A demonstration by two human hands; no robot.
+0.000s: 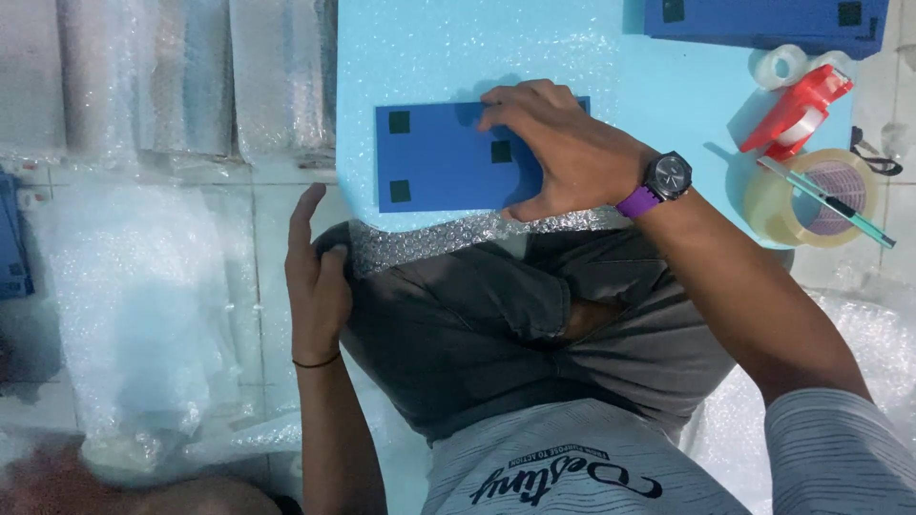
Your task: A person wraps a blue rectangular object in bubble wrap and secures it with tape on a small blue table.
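Probably a packing workshop — bubble wrap (134,315), tape roll (811,198).

Red tape dispenser (797,110) at two o'clock, beside clear tape roll (809,198) under a pen (826,201). Dark blue stack (763,21) at one o'clock. Bubble-wrap heap (134,315) at eight o'clock.
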